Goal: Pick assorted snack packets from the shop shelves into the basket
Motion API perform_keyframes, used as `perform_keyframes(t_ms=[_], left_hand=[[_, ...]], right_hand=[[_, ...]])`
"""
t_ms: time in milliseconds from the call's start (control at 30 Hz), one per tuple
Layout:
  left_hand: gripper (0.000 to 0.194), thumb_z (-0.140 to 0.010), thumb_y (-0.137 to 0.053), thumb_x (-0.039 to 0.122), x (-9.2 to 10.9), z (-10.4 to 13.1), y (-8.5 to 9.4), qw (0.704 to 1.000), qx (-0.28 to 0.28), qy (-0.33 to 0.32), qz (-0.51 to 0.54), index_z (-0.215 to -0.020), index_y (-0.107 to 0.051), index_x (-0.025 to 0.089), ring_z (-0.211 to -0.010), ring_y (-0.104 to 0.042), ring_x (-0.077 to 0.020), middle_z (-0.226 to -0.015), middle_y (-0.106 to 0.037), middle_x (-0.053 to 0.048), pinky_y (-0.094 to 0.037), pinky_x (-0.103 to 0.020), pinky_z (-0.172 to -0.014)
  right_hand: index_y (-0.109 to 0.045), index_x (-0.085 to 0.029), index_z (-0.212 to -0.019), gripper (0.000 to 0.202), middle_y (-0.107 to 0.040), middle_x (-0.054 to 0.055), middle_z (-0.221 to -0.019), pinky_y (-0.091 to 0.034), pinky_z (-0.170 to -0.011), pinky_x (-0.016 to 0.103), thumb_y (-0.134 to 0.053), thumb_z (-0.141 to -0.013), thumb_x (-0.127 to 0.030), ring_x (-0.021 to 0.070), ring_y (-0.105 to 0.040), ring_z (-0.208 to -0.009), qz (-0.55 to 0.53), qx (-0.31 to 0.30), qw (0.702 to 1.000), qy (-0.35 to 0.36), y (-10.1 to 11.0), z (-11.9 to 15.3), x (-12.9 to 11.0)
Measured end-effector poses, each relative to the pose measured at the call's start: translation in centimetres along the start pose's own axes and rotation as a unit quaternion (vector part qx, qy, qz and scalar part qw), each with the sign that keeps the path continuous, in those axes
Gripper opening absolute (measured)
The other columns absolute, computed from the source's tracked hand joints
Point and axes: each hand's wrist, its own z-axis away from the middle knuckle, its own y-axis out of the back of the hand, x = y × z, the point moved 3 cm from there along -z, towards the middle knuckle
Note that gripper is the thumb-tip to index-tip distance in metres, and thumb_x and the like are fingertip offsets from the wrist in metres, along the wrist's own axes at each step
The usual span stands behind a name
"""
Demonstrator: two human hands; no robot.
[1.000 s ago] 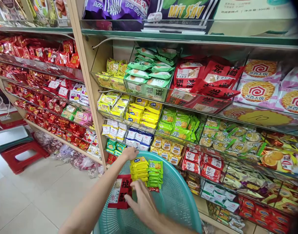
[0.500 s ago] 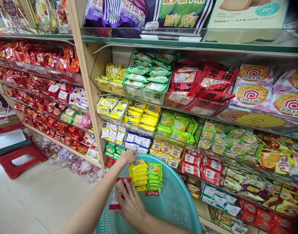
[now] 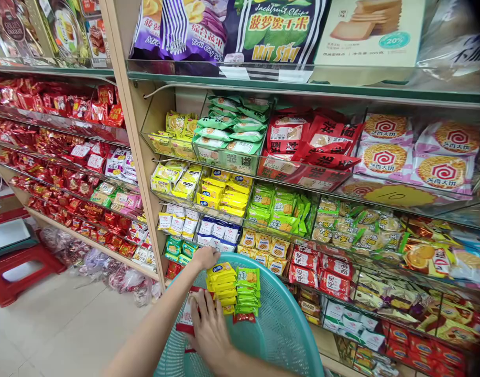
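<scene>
My left hand [image 3: 205, 257] is closed at the far left rim of a teal plastic basket [image 3: 298, 314], just below the white-and-blue packets [image 3: 218, 230] on the shelf. Its fingertips are partly hidden, and I cannot make out what is in them. Inside the basket, my right hand [image 3: 211, 327] lies with fingers stretched over red-and-white packets [image 3: 185, 317] against the left wall. Beside its fingertips stand a row of yellow packets [image 3: 221, 285] and a row of green packets [image 3: 248, 290]. A red packet [image 3: 243, 318] shows at the near end of the green row.
Shelves with clear bins of wrapped snacks rise ahead, including yellow cookie packets [image 3: 263, 246] and red packets [image 3: 336, 275] close behind the basket. A wooden upright [image 3: 135, 136] divides the shelving. A red stool [image 3: 25, 269] and plastic bags [image 3: 126, 277] are on the floor at left.
The view has tilted up a little, so the shelves sit lower in it. My left hand stays by the rim and my right hand stays over the red-and-white packets, with little movement.
</scene>
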Motion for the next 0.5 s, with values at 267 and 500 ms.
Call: perform_keyframes(t_ms=[267,500], left_hand=[[0.044,-0.082,-0.03,0.043,-0.4,0.0,-0.1,1.0,0.01,-0.005,-0.008,-0.097,-0.063,0.018,-0.095,-0.059,-0.0252,-0.101,-0.065,-0.012,-0.043,-0.032,-0.076],[0.04,-0.082,-0.032,0.04,-0.7,-0.2,-0.6,1.0,0.022,-0.004,0.004,-0.092,-0.064,0.018,-0.097,-0.059,-0.0251,-0.1,-0.066,-0.012,-0.042,-0.034,-0.079]], right_hand=[[-0.01,-0.018,-0.139,0.07,-0.014,0.014,-0.145,-0.027,-0.1,0.056,-0.044,-0.083,-0.043,0.0308,-0.017,-0.131,0.011,-0.025,0.995,0.091,1.1,-0.2,-0.2],[-0.014,-0.018,-0.138,0.073,-0.016,0.015,-0.144,-0.028,-0.1,0.054,-0.035,-0.081,-0.058,0.0312,-0.02,-0.13,-0.014,-0.059,0.988,0.144,5.9,0.0,0.7]])
